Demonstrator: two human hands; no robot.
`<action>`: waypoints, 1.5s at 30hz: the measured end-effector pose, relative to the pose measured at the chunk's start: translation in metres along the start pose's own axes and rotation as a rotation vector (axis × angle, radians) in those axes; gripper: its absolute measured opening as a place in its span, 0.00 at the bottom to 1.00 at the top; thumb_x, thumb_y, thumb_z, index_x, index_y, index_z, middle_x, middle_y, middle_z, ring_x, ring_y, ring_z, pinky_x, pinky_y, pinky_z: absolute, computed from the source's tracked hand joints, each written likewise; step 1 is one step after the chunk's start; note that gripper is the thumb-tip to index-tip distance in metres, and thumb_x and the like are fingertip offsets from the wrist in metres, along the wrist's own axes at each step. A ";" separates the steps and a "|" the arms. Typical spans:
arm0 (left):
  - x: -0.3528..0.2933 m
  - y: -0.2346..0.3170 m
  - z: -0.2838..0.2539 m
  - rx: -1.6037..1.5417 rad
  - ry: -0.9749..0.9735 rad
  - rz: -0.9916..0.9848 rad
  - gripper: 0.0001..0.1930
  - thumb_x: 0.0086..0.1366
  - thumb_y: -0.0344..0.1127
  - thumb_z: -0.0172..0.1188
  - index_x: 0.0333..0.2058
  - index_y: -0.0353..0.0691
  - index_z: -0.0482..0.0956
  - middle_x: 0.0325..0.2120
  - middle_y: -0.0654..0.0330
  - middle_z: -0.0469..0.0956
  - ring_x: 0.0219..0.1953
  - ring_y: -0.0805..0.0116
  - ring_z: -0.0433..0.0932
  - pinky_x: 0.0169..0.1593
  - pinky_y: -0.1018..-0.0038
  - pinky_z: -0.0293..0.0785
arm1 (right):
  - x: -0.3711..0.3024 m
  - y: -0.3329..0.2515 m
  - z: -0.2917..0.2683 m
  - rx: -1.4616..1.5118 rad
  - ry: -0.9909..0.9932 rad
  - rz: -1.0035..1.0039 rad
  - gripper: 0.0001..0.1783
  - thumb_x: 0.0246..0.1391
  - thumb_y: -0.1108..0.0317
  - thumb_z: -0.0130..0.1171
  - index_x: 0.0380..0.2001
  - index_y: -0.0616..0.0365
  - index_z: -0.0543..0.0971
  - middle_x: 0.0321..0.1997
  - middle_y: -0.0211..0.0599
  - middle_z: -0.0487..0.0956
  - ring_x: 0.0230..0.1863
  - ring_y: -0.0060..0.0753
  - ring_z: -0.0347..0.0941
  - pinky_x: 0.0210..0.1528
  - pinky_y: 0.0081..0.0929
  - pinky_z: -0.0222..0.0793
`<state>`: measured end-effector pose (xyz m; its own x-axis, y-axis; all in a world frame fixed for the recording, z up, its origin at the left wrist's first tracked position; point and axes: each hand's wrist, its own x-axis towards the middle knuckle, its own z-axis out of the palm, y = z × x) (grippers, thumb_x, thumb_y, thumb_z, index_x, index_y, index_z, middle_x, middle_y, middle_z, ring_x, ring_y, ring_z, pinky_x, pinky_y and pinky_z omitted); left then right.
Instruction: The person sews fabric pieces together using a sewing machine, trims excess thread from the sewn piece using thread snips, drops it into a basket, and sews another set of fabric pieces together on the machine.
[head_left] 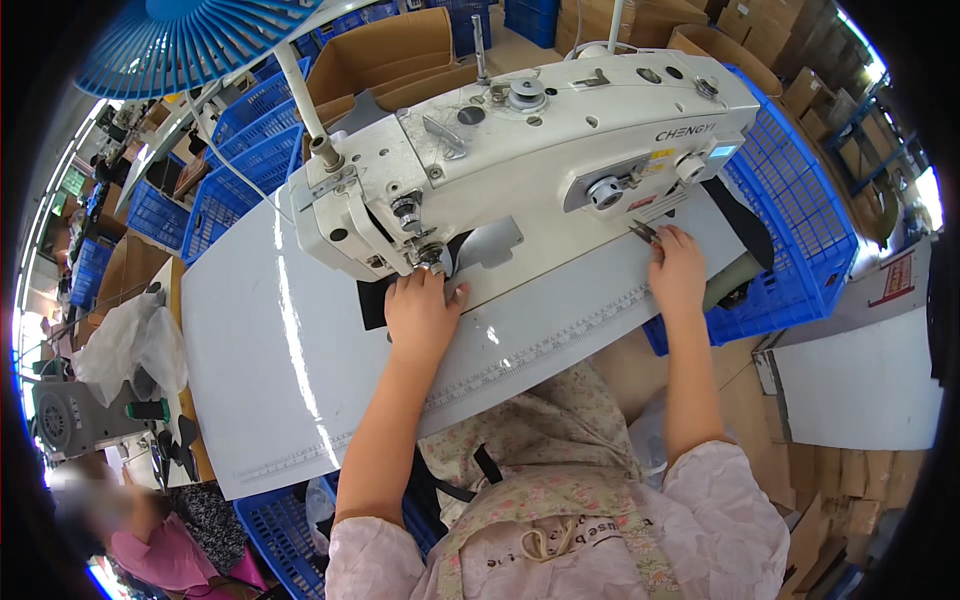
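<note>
A white sewing machine [530,180] stands across the pale worktable [250,370]. At its needle end, my left hand [422,312] presses on a black fabric piece [373,304], fingers bent close to the presser foot [430,262], thumb set apart. The fingertips partly hide the needle area. My right hand [680,272] rests near the machine's right base, fingers closed round small dark thread snips [643,231] whose blades point left. Beyond that hand, dark fabric pieces [742,222] lie at the table's right end.
A blue crate [790,220] adjoins the table's right end, and more blue crates [245,170] are behind left. A printed ruler strip [540,350] runs along the front edge. A blue fan [190,45] hangs upper left. Another person [165,540] sits lower left, beside a plastic bag [135,345].
</note>
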<state>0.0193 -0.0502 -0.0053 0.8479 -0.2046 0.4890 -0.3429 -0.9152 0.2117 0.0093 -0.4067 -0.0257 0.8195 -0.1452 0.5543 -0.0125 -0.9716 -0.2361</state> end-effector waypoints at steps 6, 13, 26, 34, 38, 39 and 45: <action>-0.002 -0.008 0.011 0.080 0.082 0.058 0.09 0.53 0.37 0.66 0.25 0.39 0.78 0.22 0.55 0.77 0.27 0.54 0.76 0.31 0.63 0.72 | 0.006 0.004 -0.012 0.036 -0.239 0.160 0.17 0.47 0.73 0.57 0.43 0.59 0.80 0.40 0.45 0.79 0.44 0.50 0.74 0.46 0.42 0.70; -0.011 -0.010 0.002 -0.018 0.094 0.054 0.06 0.56 0.34 0.64 0.26 0.39 0.79 0.24 0.58 0.79 0.29 0.57 0.78 0.31 0.63 0.73 | -0.010 -0.056 -0.017 0.372 -0.312 -0.009 0.12 0.50 0.73 0.55 0.40 0.56 0.78 0.34 0.45 0.76 0.38 0.52 0.75 0.39 0.42 0.71; -0.022 -0.007 -0.007 -0.350 0.055 -0.287 0.07 0.60 0.33 0.64 0.29 0.35 0.79 0.27 0.55 0.80 0.26 0.61 0.77 0.32 0.71 0.73 | -0.013 -0.173 0.008 0.493 -0.238 -0.507 0.16 0.48 0.64 0.62 0.43 0.50 0.80 0.27 0.30 0.74 0.27 0.36 0.75 0.29 0.35 0.71; -0.023 -0.008 -0.006 -0.363 0.081 -0.228 0.07 0.60 0.31 0.64 0.28 0.34 0.78 0.28 0.54 0.80 0.27 0.59 0.78 0.32 0.69 0.74 | -0.018 -0.188 0.030 0.385 -0.234 -0.479 0.19 0.45 0.65 0.65 0.44 0.50 0.81 0.25 0.28 0.74 0.25 0.34 0.74 0.26 0.33 0.71; -0.022 -0.009 -0.004 -0.372 0.101 -0.184 0.07 0.59 0.31 0.64 0.27 0.33 0.78 0.27 0.54 0.80 0.27 0.57 0.78 0.32 0.69 0.75 | -0.018 -0.190 0.035 0.407 -0.225 -0.463 0.17 0.46 0.64 0.65 0.42 0.50 0.82 0.25 0.30 0.76 0.25 0.35 0.75 0.26 0.33 0.71; -0.022 -0.009 -0.004 -0.370 0.100 -0.172 0.07 0.59 0.31 0.64 0.27 0.33 0.78 0.27 0.53 0.80 0.27 0.57 0.78 0.32 0.69 0.75 | -0.018 -0.189 0.036 0.417 -0.229 -0.453 0.17 0.46 0.64 0.65 0.42 0.50 0.82 0.25 0.30 0.76 0.25 0.36 0.75 0.26 0.33 0.71; -0.021 -0.008 -0.008 -0.328 0.126 -0.123 0.05 0.59 0.29 0.64 0.27 0.35 0.78 0.25 0.54 0.79 0.25 0.58 0.76 0.29 0.68 0.72 | -0.017 -0.188 0.029 0.485 -0.288 -0.445 0.16 0.46 0.66 0.61 0.42 0.53 0.81 0.28 0.33 0.76 0.29 0.38 0.76 0.29 0.35 0.72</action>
<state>0.0006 -0.0356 -0.0107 0.8416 -0.0371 0.5388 -0.3701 -0.7661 0.5255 0.0143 -0.2164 -0.0134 0.8070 0.3650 0.4641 0.5591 -0.7251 -0.4020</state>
